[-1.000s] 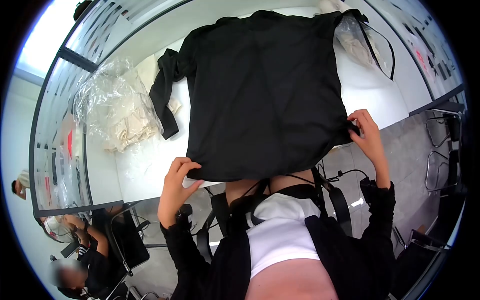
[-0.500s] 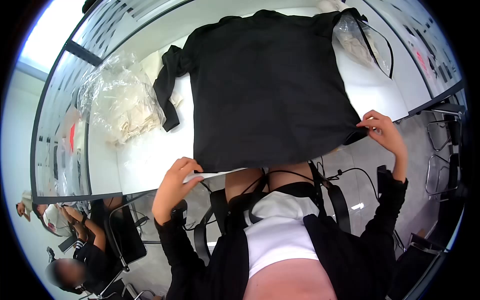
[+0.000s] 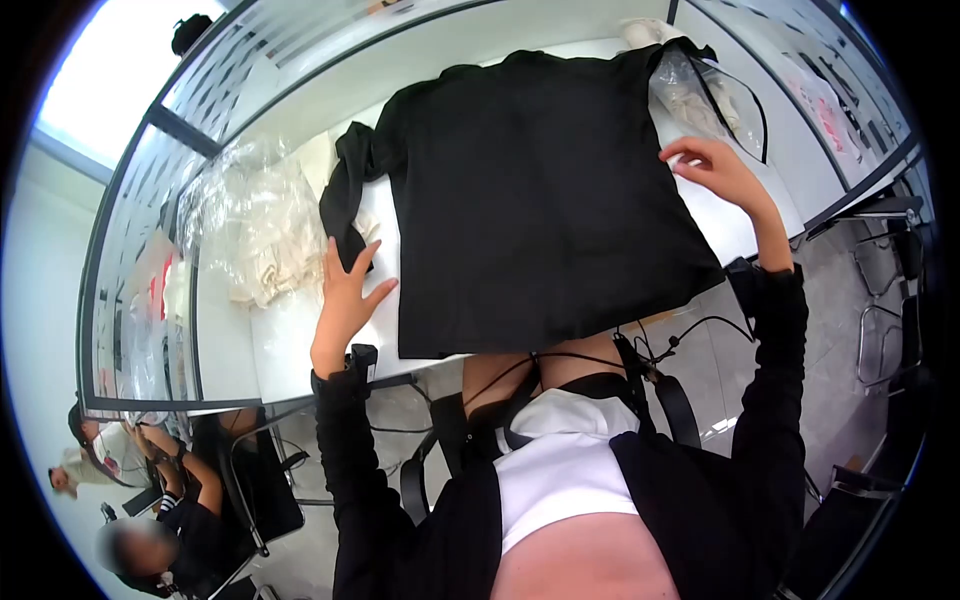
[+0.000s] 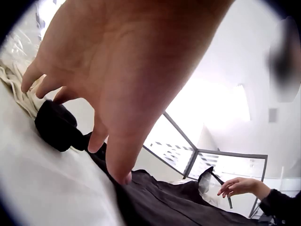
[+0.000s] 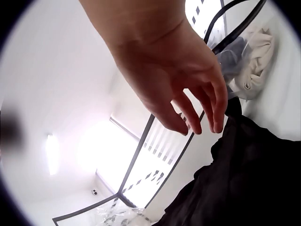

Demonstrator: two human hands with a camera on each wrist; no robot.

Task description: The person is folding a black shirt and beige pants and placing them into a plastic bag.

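A black long-sleeved shirt (image 3: 540,200) lies spread on the white table, its hem towards the person. Its left-side sleeve (image 3: 345,190) bends down beside the body of the shirt. The left hand (image 3: 345,305) is at that sleeve's end with fingers spread. In the left wrist view, the fingers reach down around the black cuff (image 4: 56,125) without closing on it. Loosely bent fingers of the right hand (image 3: 722,175) hover by the shirt's right side edge, holding nothing. The right wrist view has this hand (image 5: 174,75) above the black cloth (image 5: 244,174).
Clear plastic bags with cream cloth (image 3: 255,235) lie on the left of the table (image 3: 285,350). Another clear bag (image 3: 700,100) with a black strap lies at the right. Low partitions (image 3: 240,115) border the table. Another person (image 3: 190,530) sits at lower left.
Both hands have left the hem corners, and the right hand has let go of the fabric. The left hand has moved up to the sleeve end, the right hand up along the side edge.
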